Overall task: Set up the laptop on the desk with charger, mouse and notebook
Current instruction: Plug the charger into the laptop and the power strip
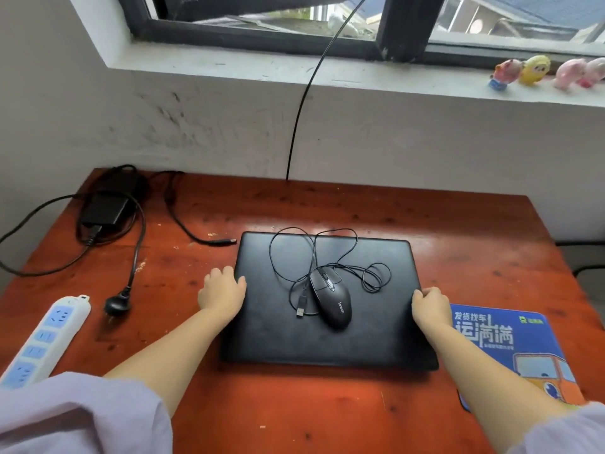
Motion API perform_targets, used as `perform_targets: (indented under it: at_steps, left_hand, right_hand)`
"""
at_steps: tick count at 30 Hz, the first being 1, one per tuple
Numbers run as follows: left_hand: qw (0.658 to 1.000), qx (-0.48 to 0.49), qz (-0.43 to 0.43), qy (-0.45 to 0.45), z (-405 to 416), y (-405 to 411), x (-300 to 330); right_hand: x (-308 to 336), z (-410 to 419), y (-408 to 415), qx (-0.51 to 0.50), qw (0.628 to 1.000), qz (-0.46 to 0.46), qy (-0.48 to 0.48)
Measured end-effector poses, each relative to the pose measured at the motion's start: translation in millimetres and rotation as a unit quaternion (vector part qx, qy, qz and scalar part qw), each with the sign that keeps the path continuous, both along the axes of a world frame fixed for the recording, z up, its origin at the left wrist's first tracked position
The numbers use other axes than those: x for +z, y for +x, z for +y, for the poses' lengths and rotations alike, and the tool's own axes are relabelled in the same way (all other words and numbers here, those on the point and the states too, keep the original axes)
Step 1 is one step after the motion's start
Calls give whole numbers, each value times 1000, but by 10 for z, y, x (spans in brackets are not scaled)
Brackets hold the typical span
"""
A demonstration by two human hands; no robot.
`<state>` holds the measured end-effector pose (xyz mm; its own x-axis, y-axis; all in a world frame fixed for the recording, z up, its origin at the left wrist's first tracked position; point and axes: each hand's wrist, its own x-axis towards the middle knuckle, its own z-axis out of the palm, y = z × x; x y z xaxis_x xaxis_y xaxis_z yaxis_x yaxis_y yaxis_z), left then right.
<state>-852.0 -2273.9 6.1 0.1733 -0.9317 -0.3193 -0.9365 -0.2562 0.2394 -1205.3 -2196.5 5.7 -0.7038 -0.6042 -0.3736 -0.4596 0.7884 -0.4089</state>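
Observation:
A closed black laptop lies flat in the middle of the red-brown wooden desk. A black wired mouse rests on its lid with its thin cable looped loosely around it. My left hand grips the laptop's left edge, and my right hand grips its right edge. The black charger brick sits at the desk's far left corner, its barrel tip lying just left of the laptop and its wall plug lying loose. No notebook is in view.
A white power strip lies along the desk's left front edge. A blue printed mouse pad sits right of the laptop. A black cable drops from the window behind the desk. Small toy figures stand on the sill.

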Motion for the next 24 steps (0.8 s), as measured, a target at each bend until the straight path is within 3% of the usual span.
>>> perform_targets:
  at_steps: [7, 14, 19, 24]
  left_hand:
    - [997, -19, 68, -23, 94, 229, 125]
    - [991, -86, 79, -67, -500, 558, 215]
    - [967, -237, 12, -93, -930, 755, 39]
    - [932, -351, -9, -88, -1172, 831, -185]
  right_hand:
    - [253, -291, 554, 124, 977, 101, -143]
    - [382, -1070, 1673, 334, 905, 126, -232]
    - [171, -1587, 2340, 422, 881, 110, -182]
    - [-44, -1840, 2562, 482, 860, 157, -48]
